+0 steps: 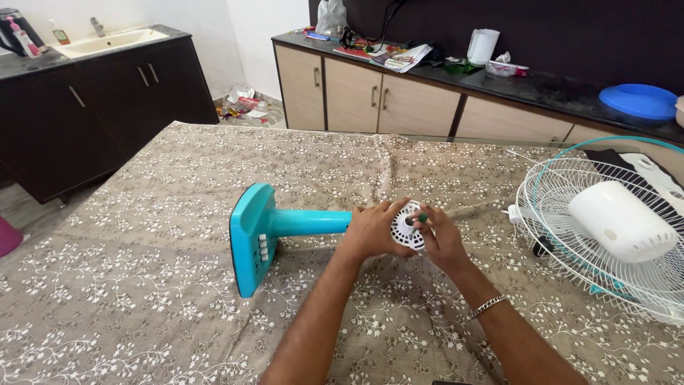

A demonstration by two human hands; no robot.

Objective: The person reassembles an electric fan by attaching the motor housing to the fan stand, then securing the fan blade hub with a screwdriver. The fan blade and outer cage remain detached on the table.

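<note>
A turquoise fan stand [285, 224] lies on its side on the patterned brown tablecloth [157, 285], its flat base to the left with a row of white buttons. At its right end sits a round white motor housing [406, 228] with slots. My left hand [374, 229] grips that housing from the left. Touching the housing's centre, my right hand [442, 239] pinches a small dark green piece [422, 217] at the shaft. A metal bracelet is on my right wrist.
A white wire fan guard [570, 242] with a turquoise rim and a white motor cover [620, 221] lies at the right of the table. Behind are a beige cabinet counter [399, 93] with clutter, a white jug and a blue bowl, and a dark sink cabinet [92, 100] at left.
</note>
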